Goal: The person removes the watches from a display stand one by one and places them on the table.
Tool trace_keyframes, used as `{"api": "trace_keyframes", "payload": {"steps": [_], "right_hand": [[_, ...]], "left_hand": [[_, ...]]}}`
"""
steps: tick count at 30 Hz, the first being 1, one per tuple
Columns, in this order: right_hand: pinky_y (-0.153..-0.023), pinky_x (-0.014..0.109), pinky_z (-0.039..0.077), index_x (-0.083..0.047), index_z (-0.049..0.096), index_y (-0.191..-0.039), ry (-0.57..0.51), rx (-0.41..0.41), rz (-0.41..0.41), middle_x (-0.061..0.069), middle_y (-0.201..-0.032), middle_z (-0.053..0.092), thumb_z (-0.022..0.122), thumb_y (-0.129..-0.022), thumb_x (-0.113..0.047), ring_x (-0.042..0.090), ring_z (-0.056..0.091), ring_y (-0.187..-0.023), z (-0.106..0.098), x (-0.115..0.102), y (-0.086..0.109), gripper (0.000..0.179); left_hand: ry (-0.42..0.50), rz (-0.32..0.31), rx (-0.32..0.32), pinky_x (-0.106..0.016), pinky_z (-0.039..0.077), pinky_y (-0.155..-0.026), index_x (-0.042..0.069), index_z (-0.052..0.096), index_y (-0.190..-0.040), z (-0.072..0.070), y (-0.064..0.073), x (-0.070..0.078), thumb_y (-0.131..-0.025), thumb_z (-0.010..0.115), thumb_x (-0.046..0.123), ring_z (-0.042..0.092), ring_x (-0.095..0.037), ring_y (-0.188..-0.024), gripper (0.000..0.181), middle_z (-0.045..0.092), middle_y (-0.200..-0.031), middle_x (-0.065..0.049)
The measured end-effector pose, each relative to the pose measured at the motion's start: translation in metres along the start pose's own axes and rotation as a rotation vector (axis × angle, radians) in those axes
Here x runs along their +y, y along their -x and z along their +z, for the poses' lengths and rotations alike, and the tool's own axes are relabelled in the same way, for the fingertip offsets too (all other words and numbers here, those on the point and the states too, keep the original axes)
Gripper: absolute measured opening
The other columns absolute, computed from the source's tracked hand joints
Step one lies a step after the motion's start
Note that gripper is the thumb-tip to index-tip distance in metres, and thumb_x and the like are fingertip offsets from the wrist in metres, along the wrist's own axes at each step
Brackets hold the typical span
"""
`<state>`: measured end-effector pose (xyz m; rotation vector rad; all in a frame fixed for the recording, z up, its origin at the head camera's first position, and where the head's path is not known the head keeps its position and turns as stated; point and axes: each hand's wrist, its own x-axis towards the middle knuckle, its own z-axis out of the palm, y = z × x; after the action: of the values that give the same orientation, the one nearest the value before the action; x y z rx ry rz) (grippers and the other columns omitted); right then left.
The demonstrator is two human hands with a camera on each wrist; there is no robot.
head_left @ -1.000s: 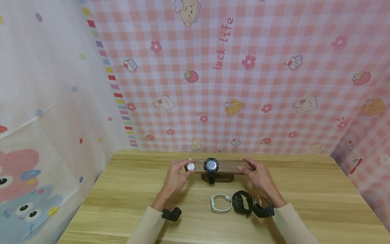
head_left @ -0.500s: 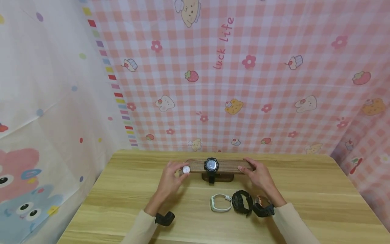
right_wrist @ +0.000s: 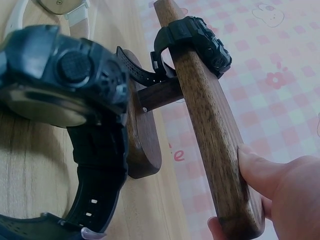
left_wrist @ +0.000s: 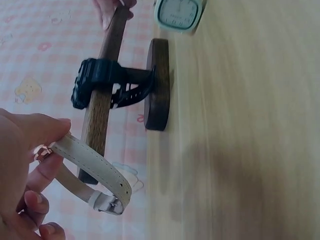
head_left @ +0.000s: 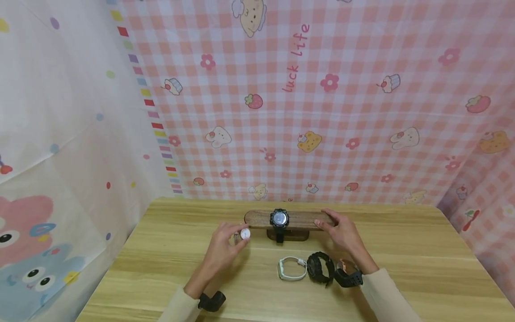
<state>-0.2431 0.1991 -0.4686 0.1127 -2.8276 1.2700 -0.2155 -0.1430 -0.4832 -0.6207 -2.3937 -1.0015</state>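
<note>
A small wristwatch (head_left: 245,234) with a white dial is pinched by the left hand (head_left: 222,247), just off the left end of a dark wooden watch stand (head_left: 301,219). In the left wrist view its pale strap (left_wrist: 95,167) is buckled into a loop beside the bar's end. The right hand (head_left: 342,232) grips the right end of the stand's bar, thumb on the near side, as the right wrist view also shows. A black digital watch (head_left: 279,218) hangs around the bar, left of its middle, its strap reaching down toward the base.
In front of the stand on the wooden table (head_left: 161,250) lie a white watch (head_left: 292,268), a bulky black watch (head_left: 320,267) and an orange-toned watch (head_left: 347,266), partly hidden by the right wrist's black band. A pink checked cloth (head_left: 281,134) hangs behind.
The left hand has drawn the small wristwatch left off the bar's end and then down toward the person, baring that end. The right hand and the black digital watch have stayed in place.
</note>
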Motion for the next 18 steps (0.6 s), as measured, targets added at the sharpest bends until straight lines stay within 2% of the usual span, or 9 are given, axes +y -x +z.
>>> {"api": "trace_keyframes", "payload": {"steps": [7, 11, 18], "right_hand": [[-0.100, 0.060, 0.043, -0.005, 0.050, -0.144, -0.010, -0.003, 0.011, 0.029, -0.144, 0.048, 0.064, -0.097, -0.037, 0.045, 0.051, -0.127, 0.000, 0.000, 0.000, 0.059], [-0.101, 0.060, 0.042, -0.005, 0.051, -0.144, -0.007, -0.003, 0.011, 0.029, -0.144, 0.047, 0.064, -0.096, -0.038, 0.046, 0.049, -0.129, 0.000, -0.001, 0.000, 0.059], [-0.097, 0.058, 0.045, -0.006, 0.053, -0.142, -0.021, 0.001, 0.008, 0.029, -0.140, 0.052, 0.065, -0.096, -0.037, 0.043, 0.056, -0.122, 0.000, -0.001, -0.001, 0.057]], "left_hand": [[0.013, -0.032, -0.042, -0.033, 0.052, -0.077, 0.007, 0.076, -0.108, 0.004, 0.008, 0.010, -0.075, 0.085, 0.006, 0.061, -0.014, -0.086, 0.035, 0.073, -0.093, -0.002], [0.012, -0.026, -0.057, -0.031, 0.051, -0.077, 0.008, 0.076, -0.108, 0.007, 0.010, 0.016, -0.074, 0.085, 0.006, 0.062, -0.015, -0.085, 0.035, 0.074, -0.092, -0.002], [0.028, -0.018, -0.098, -0.033, 0.053, -0.076, 0.005, 0.074, -0.109, 0.013, 0.014, 0.023, -0.074, 0.083, 0.005, 0.063, -0.015, -0.084, 0.036, 0.074, -0.094, -0.004]]}}
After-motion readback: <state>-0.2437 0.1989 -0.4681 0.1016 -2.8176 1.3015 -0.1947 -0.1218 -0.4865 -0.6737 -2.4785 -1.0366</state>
